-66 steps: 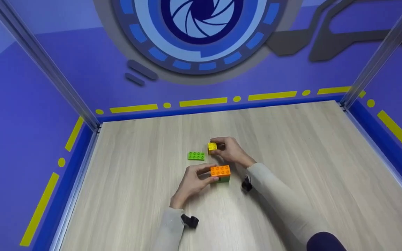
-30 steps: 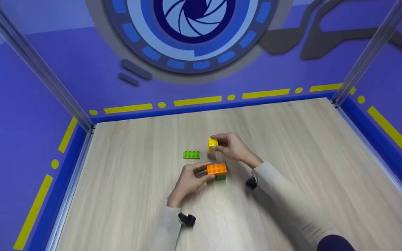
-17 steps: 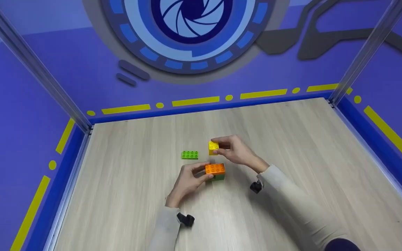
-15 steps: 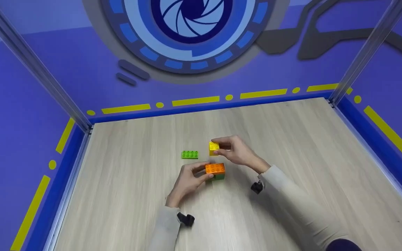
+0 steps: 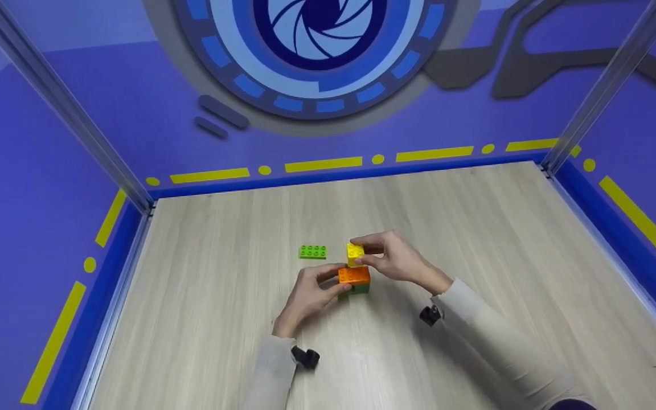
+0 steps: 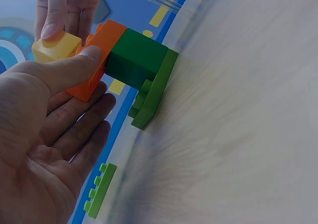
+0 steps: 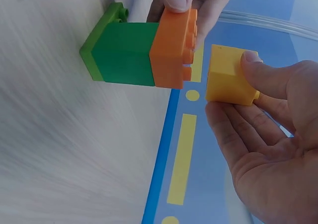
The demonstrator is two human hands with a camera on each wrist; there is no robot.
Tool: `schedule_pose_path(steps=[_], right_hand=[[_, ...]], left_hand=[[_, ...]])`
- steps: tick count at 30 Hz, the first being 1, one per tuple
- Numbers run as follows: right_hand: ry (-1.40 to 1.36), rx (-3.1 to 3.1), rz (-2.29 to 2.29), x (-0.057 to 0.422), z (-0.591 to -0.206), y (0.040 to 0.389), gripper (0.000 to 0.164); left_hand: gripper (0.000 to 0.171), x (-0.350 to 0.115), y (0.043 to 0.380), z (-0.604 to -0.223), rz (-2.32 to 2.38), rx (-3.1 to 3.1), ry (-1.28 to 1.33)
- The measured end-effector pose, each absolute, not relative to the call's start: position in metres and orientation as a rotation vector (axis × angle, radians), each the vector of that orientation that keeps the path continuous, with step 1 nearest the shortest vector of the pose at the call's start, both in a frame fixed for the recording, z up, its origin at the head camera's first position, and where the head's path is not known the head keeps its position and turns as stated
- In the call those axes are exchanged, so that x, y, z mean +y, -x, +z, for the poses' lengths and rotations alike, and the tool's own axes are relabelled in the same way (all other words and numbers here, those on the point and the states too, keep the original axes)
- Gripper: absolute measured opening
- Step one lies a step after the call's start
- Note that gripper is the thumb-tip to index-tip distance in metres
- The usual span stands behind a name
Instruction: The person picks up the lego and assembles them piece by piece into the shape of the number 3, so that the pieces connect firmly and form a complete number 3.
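Observation:
My left hand pinches an orange building brick between thumb and fingers. That brick tops a stack: below it sits a dark green block, and at the bottom a light green plate whose studs stick out on one side. My right hand pinches a yellow brick just above the orange studs. In the right wrist view a gap shows between the yellow brick and those studs. A second light green plate lies studs up on the table, beyond the left hand.
The wooden table is enclosed by a blue back wall and side walls with yellow markings. Metal posts stand at the corners. A black wrist device sits at each sleeve.
My right hand has brought the yellow brick toward me from behind the stack to over the orange brick. The left hand keeps its hold on the stack; the camera view has shifted slightly.

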State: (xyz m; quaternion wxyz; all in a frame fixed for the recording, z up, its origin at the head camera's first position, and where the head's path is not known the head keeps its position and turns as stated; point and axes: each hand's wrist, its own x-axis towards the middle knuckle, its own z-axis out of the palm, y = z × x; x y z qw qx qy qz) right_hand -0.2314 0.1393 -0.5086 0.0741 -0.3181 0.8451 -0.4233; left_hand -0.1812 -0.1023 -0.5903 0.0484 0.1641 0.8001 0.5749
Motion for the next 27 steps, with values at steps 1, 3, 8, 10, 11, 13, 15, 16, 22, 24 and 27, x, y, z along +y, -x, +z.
schedule_pose_path(steps=[1, 3, 8, 10, 11, 13, 15, 16, 22, 24, 27], right_hand=[[0.951, 2.536, -1.266, 0.14, -0.508, 0.23, 0.041], [0.946, 2.538, -1.255, 0.141, -0.508, 0.229, 0.04], [0.927, 2.538, -1.241, 0.143, -0.51, 0.227, 0.039], [0.935, 2.53, -1.25, 0.143, -0.511, 0.225, 0.039], [0.943, 2.528, -1.254, 0.144, -0.511, 0.224, 0.039], [0.945, 2.515, -1.267, 0.145, -0.512, 0.222, 0.038], [0.947, 2.509, -1.276, 0.145, -0.512, 0.221, 0.038], [0.945, 2.509, -1.276, 0.146, -0.512, 0.22, 0.038], [0.941, 2.501, -1.272, 0.147, -0.514, 0.217, 0.038], [0.935, 2.507, -1.265, 0.148, -0.515, 0.217, 0.038], [0.922, 2.516, -1.256, 0.149, -0.517, 0.217, 0.038]], left_hand=[[0.044, -0.102, 0.181, -0.59, 1.754, 2.436, -0.499], [0.044, -0.102, 0.181, -0.59, 1.764, 2.425, -0.495], [0.044, -0.102, 0.18, -0.589, 1.76, 2.425, -0.485], [0.044, -0.102, 0.18, -0.589, 1.754, 2.43, -0.487], [0.044, -0.102, 0.18, -0.589, 1.75, 2.432, -0.488], [0.045, -0.103, 0.18, -0.589, 1.744, 2.434, -0.484], [0.046, -0.103, 0.18, -0.589, 1.738, 2.432, -0.478], [0.046, -0.103, 0.18, -0.589, 1.733, 2.434, -0.471], [0.047, -0.103, 0.179, -0.589, 1.729, 2.432, -0.46], [0.047, -0.103, 0.179, -0.589, 1.733, 2.431, -0.466], [0.048, -0.103, 0.179, -0.589, 1.745, 2.425, -0.473]])
